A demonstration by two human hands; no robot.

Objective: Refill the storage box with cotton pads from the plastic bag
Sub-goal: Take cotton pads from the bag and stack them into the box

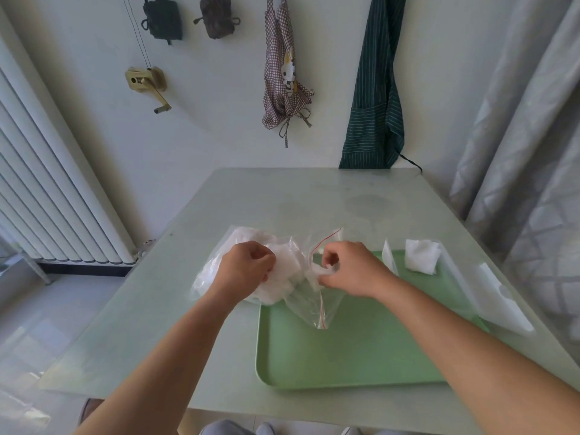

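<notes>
Your two bare forearms reach out from the bottom edge over a pale green surface (pixel 282 199). Nearest you lies a green tray (pixel 345 356). Sprawled across its far left corner, half on and half off, is the clear zip bag (pixel 314 306), its red-lined mouth gaping toward the right.

Your left hand (pixel 248 265) has its fingers curled into the bag's bulging middle, bunching the film over the white pads (pixel 276 288) inside. Your right hand (pixel 348 268) pinches a small wad of pads at the bag's mouth.

Just beyond your right hand, on the tray's far right corner, stands the clear box (pixel 390 257). It is open, with white pads already in it.

Expect the pads to be almost weightless, soft and clingy, so one pinch may drag out several. Take them flat between thumb and fingers. The bag is limp and probably slippery, so hold it near the mouth to stop it following your pull.

Two aprons hang on the far wall.
</notes>
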